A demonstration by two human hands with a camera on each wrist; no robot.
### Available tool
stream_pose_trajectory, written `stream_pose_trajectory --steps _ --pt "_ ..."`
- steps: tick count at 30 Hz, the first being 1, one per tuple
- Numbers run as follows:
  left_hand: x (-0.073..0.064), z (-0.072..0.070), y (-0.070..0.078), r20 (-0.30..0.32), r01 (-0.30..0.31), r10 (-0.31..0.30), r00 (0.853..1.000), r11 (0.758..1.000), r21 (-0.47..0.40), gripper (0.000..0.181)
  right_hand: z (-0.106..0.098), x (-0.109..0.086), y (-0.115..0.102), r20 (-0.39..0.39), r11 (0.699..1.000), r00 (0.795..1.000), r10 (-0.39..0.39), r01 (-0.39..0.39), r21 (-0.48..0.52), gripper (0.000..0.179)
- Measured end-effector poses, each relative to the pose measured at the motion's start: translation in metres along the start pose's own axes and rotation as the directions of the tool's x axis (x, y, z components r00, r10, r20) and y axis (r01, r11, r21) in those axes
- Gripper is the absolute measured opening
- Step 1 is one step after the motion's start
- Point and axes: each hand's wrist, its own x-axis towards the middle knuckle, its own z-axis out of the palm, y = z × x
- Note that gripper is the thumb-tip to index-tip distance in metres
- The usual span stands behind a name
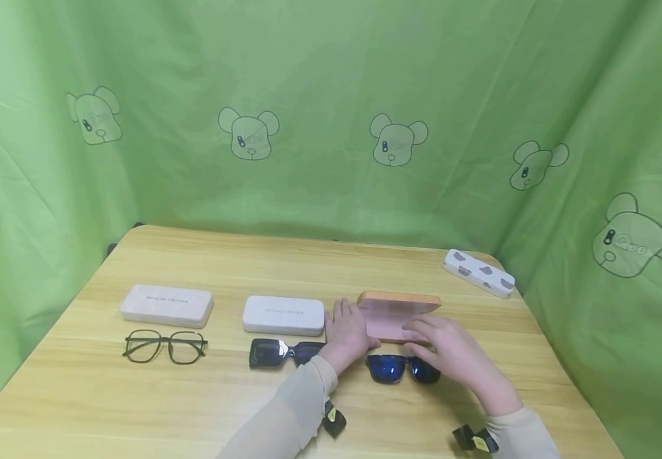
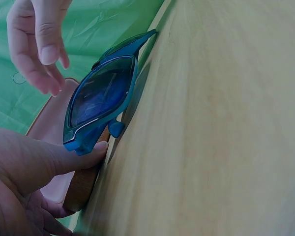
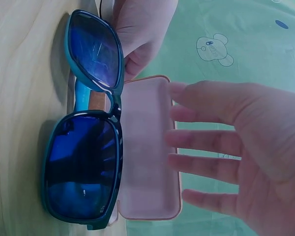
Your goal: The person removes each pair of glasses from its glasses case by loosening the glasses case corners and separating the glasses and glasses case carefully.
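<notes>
An orange glasses case point(image 1: 398, 298) with a pink lining stands open on the table, its lid raised at the back. My left hand point(image 1: 346, 331) holds the case at its left end, the thumb along the front edge in the left wrist view. My right hand point(image 1: 451, 350) is over the right part of the case. Its fingers are spread and fairly straight in the right wrist view, with nothing held, fingertips close to the pink lid lining point(image 3: 147, 147). Sunglasses with blue lenses point(image 1: 387, 369) lie just in front of the case, between the hands.
Black sunglasses point(image 1: 268, 353) lie left of my left wrist, below a white glasses case point(image 1: 283, 315). Farther left are another pale case point(image 1: 166, 306) and clear black-framed glasses point(image 1: 164, 347). A white case with grey patches point(image 1: 479, 273) lies at the back right corner. Green curtain point(image 1: 319, 191) surrounds the table.
</notes>
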Motion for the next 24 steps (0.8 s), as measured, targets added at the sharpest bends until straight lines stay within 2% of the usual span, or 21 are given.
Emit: stream_pose_trajectory --steps 4,8,12,24 --pt "0.0004 0.0004 -0.0006 -0.003 -0.004 0.004 1.000 1.000 0.001 0.102 0.0005 0.0004 0.0019 -0.085 0.999 0.996 -0.035 0.032 -0.030 0.041" --pt "0.0006 0.0010 -0.0011 -0.008 -0.008 0.008 1.000 1.000 0.004 0.102 -0.0007 0.0005 0.0016 -0.135 0.999 0.991 -0.013 0.007 -0.049 0.047" --pt "0.0009 0.0011 -0.0012 -0.012 -0.006 0.006 1.000 1.000 0.003 0.102 -0.0013 0.0016 0.0008 -0.136 0.997 0.990 0.043 -0.052 -0.058 0.053" --pt "0.0018 0.0014 -0.0010 -0.007 -0.009 0.009 1.000 1.000 0.005 0.102 0.0008 0.0035 0.0040 -0.108 0.987 0.984 0.140 -0.147 -0.058 0.060"
